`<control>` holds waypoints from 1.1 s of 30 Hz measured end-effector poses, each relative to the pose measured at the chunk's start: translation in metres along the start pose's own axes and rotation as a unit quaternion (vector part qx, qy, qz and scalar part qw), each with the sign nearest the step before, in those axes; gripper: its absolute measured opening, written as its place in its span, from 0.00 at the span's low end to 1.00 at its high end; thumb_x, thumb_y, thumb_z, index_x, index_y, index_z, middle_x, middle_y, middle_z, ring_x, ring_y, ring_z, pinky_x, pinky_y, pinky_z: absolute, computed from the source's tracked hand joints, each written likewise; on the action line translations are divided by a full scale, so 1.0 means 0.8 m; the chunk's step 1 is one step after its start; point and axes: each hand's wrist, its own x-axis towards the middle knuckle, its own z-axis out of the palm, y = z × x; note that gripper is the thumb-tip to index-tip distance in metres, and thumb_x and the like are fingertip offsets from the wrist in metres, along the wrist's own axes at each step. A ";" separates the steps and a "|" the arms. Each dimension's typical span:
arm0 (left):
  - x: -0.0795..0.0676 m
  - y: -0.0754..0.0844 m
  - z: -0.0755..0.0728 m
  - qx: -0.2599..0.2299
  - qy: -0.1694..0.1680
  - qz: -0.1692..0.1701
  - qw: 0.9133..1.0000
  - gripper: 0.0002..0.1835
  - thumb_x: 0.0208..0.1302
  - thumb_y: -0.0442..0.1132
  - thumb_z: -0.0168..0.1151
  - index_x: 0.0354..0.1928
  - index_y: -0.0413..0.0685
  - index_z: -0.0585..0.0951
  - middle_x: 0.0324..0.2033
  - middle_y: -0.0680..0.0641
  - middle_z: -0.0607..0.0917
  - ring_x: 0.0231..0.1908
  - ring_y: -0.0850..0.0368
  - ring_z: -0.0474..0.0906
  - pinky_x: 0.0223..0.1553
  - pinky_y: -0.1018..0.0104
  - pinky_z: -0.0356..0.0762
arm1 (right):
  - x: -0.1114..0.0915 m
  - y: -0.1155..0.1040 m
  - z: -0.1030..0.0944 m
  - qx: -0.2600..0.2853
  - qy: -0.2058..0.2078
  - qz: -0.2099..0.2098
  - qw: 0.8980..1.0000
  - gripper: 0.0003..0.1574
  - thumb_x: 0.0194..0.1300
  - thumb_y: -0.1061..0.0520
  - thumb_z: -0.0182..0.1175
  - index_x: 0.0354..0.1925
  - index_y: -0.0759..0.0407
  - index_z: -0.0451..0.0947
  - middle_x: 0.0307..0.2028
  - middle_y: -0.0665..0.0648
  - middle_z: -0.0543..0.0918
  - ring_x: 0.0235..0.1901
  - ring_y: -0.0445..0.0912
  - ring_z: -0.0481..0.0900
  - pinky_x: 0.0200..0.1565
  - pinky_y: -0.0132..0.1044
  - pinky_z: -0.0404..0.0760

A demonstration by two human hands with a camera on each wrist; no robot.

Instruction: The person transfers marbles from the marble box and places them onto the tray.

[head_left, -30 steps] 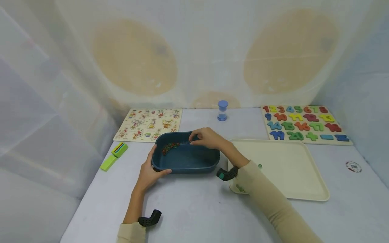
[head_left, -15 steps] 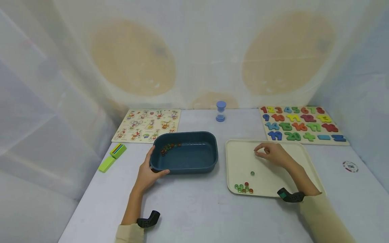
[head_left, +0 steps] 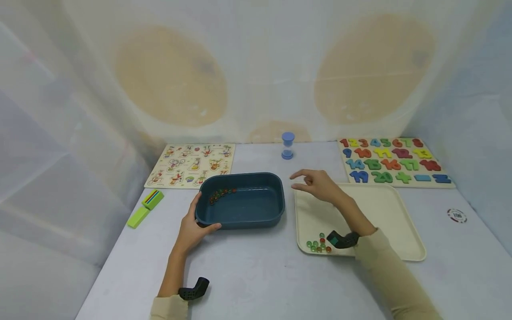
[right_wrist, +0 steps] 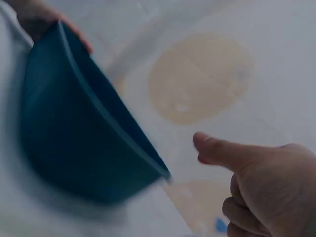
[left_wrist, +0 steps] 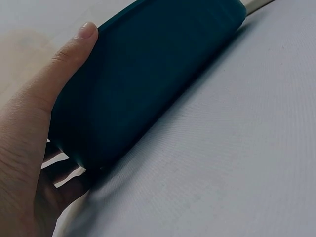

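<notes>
A dark blue basin (head_left: 242, 226) rests on the white table. My left hand (head_left: 191, 229) grips its left end, thumb along the near side and fingers round the end; in the left wrist view the thumb (left_wrist: 74, 49) lies on its wall. Red and green glass marbles (head_left: 218, 194) lie in the basin's left part. My right hand (head_left: 320, 184) is in the air between the basin and a cream tray (head_left: 408, 226), thumb and index finger apart with nothing between them. Several green and red marbles (head_left: 318, 246) sit in the tray's near left corner.
Behind the basin lies a picture puzzle board (head_left: 190, 164); a number puzzle board (head_left: 394, 162) is at the back right. A blue sand timer (head_left: 287, 145) stands between them. Green blocks (head_left: 138, 218) lie at left, a round chip (head_left: 457, 215) at right.
My right hand goes from inside the basin to over the tray, then back left towards the basin, its fingers spreading. A green marble in the tray rolls to the others. My left hand keeps its hold.
</notes>
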 end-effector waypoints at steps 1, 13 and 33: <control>0.000 0.000 0.000 0.000 0.000 0.001 1.000 0.56 0.40 0.51 0.73 0.68 0.69 0.46 0.67 0.47 0.55 0.65 0.44 0.53 0.57 0.41 0.58 | 0.015 -0.010 0.008 0.013 0.000 -0.018 1.000 0.20 0.56 0.44 0.60 0.44 0.52 0.79 0.11 0.47 0.57 0.13 0.40 0.54 0.17 0.31 0.56; -0.004 -0.004 0.001 0.014 0.000 -0.009 1.000 0.56 0.40 0.51 0.73 0.67 0.74 0.44 0.67 0.48 0.54 0.64 0.43 0.54 0.57 0.40 0.58 | 0.145 -0.075 0.121 0.020 -0.106 -0.085 0.990 0.19 0.59 0.52 0.60 0.48 0.55 0.78 0.07 0.47 0.58 0.09 0.39 0.52 0.20 0.29 0.60; 0.001 0.000 0.001 0.004 -0.008 -0.002 1.000 0.57 0.39 0.52 0.73 0.68 0.70 0.44 0.67 0.48 0.54 0.65 0.45 0.53 0.58 0.43 0.58 | 0.152 -0.070 0.161 -0.110 -0.163 -0.029 0.980 0.12 0.55 0.50 0.62 0.39 0.50 0.82 0.40 0.48 0.82 0.36 0.40 0.77 0.41 0.34 0.75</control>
